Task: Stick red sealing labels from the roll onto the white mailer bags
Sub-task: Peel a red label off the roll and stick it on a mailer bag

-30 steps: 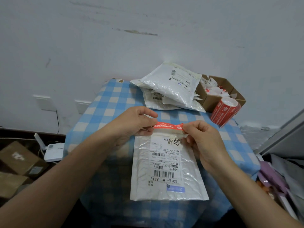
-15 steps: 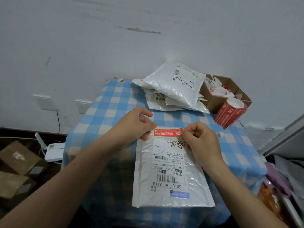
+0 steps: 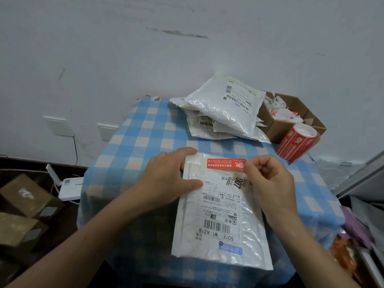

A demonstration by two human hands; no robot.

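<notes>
The left hand (image 3: pixel 172 175) lay flat with its fingers straight, pressing down on the upper left edge of the white mailer bag (image 3: pixel 251 225). The right hand (image 3: pixel 270 179) had its fingers curled and pinched the right end of the red label (image 3: pixel 225 163). The label lay across the top of the bag, and its white print was too small to read. Below it sat the bag's shipping label (image 3: pixel 220 206), upside down to the camera. It showed a bold "007", several barcodes and "501E-M1 A21B" in large type near its lower end. The bag rested on the desk (image 3: pixel 135 142), checked blue and white. At the far side a pile of white mailer bags (image 3: pixel 224 109) lay just beside an open cardboard box (image 3: pixel 278 129). In front of the box, near the desk's right edge, stood the roll of red labels (image 3: pixel 297 142). It was tilted, and its white characters could not be made out.
</notes>
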